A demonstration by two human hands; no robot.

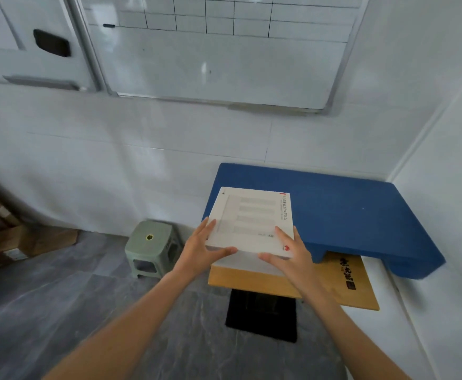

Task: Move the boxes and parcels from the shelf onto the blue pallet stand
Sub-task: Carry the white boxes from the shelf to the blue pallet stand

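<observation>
A flat white box (251, 218) with grey print and a small red logo is held in the air between both hands, over the near left corner of the blue pallet stand (342, 212). My left hand (205, 248) grips its near left corner, thumb along the near edge and fingers up the left side. My right hand (287, 253) grips the near right corner, thumb on the near edge and fingers on top. The stand's blue top is bare and sits in the room's corner.
A yellow-brown flat board (342, 283) with black characters lies under the stand's near edge, a black mat (262, 316) below it. A green plastic stool (150, 245) stands left of the stand. Cardboard boxes (18, 242) lie at far left. A whiteboard (218, 50) hangs above.
</observation>
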